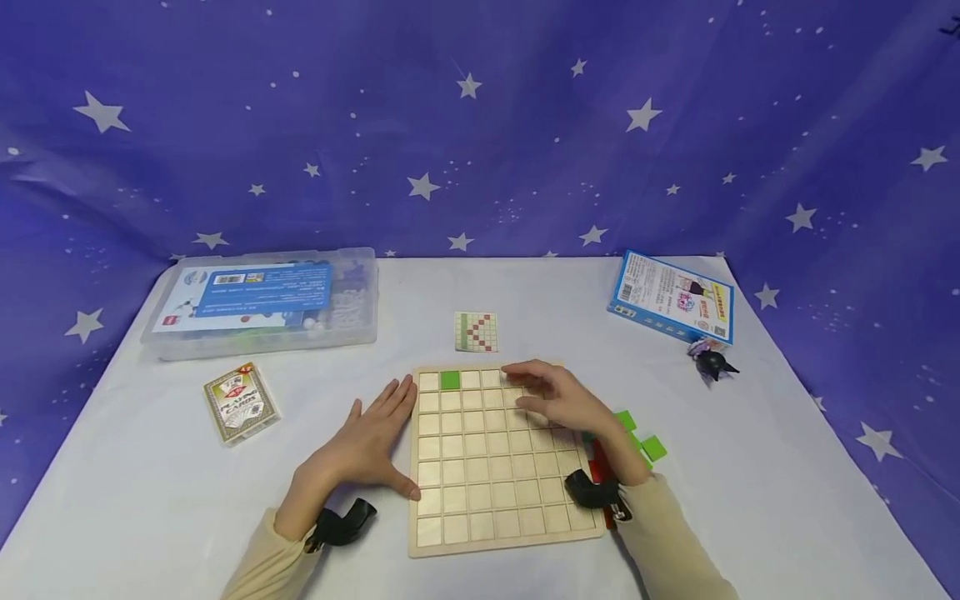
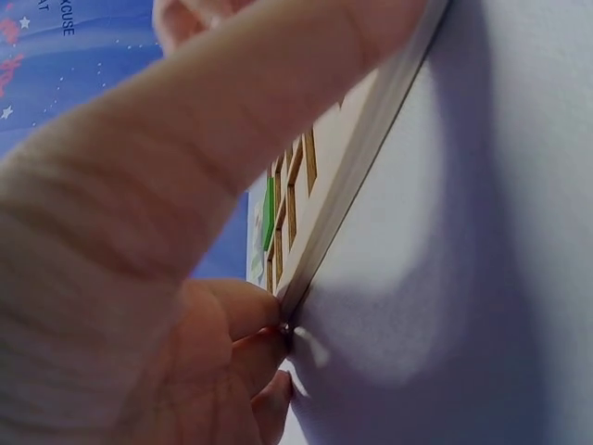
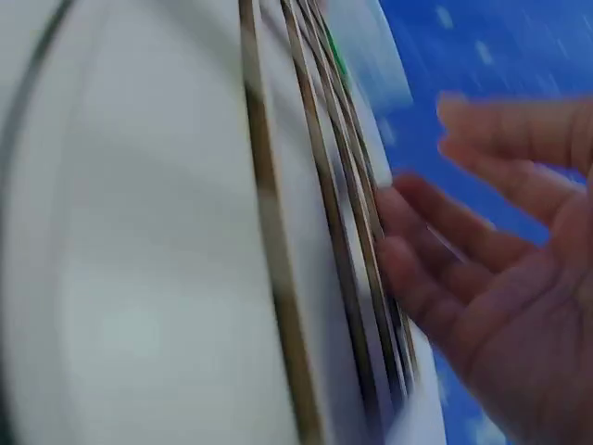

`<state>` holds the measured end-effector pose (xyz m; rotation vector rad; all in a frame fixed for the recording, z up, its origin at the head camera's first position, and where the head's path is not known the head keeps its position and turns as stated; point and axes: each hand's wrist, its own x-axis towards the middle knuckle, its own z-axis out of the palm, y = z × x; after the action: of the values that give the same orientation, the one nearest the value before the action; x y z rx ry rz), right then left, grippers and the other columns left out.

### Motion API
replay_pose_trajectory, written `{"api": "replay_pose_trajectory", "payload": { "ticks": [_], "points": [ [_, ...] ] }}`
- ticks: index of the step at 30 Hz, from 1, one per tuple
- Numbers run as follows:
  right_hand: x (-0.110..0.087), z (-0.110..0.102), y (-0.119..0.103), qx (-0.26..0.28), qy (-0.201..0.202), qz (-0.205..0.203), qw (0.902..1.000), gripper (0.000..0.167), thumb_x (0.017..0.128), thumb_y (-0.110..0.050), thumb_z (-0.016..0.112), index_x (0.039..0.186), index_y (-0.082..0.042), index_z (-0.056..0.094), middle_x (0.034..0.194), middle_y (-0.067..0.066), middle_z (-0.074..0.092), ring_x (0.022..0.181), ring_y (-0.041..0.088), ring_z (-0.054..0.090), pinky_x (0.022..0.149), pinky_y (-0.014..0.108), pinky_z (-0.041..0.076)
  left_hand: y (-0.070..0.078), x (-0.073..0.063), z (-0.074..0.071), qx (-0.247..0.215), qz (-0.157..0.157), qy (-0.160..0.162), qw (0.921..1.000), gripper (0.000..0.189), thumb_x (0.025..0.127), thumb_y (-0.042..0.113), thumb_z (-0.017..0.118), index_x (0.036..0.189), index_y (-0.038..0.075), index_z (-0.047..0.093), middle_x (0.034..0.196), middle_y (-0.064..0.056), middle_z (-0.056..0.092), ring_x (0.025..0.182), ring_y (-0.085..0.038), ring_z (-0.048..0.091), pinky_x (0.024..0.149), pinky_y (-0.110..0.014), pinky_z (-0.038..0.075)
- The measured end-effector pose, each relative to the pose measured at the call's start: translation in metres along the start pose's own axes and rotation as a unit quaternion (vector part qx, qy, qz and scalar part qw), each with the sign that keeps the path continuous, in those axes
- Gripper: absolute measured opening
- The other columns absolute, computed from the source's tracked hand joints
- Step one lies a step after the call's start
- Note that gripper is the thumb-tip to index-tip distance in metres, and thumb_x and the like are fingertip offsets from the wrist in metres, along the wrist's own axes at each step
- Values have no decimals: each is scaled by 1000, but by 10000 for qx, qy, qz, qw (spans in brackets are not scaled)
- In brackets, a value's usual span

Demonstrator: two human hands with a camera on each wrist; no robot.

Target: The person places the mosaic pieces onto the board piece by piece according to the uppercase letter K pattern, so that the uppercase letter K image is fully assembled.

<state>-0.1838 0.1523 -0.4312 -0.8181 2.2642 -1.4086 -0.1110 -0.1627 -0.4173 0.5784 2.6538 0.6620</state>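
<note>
A wooden grid board (image 1: 506,547) lies flat on the table, with one green square tile (image 1: 449,380) in its top row, second cell from the left. My left hand (image 1: 363,450) is spread at the board's left side; fingertips and thumb touch that edge. Over the upper right cells hovers my right hand (image 1: 558,400), its fingers loosely bent. No tile shows between those fingers in the right wrist view, which is blurred. Behind the board lies a small pattern card (image 1: 476,332) with green and red squares. The right forearm partly hides loose green tiles (image 1: 655,448) and red tiles (image 1: 596,471).
At the back left is a clear plastic case (image 1: 345,329) with a blue label. A playing card box (image 1: 242,403) lies in front of it. A blue-edged box (image 1: 671,296) and a small black object (image 1: 712,363) are at the back right.
</note>
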Motion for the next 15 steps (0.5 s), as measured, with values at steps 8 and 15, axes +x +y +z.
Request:
{"api": "replay_pose_trajectory", "payload": {
  "ticks": [8, 15],
  "points": [
    [-93, -85, 45, -339, 587, 1161, 9909, 32, 86, -9, 68, 117, -2, 65, 116, 14, 66, 101, 11, 60, 88, 17, 48, -2, -1, 0, -23, 21, 40, 10000, 138, 52, 58, 87, 152, -4, 13, 160, -21, 10, 147, -43, 11, 102, -78, 11],
    [-120, -104, 50, -654, 702, 1428, 9851, 36, 80, -12, 74, 114, -4, 69, 102, 11, 64, 86, 14, 54, 70, 21, 45, -1, -1, 0, -106, 24, 1, 9999, 137, 53, 57, 87, 152, -4, 13, 160, -22, 10, 147, -43, 10, 103, -78, 10]
  ]
}}
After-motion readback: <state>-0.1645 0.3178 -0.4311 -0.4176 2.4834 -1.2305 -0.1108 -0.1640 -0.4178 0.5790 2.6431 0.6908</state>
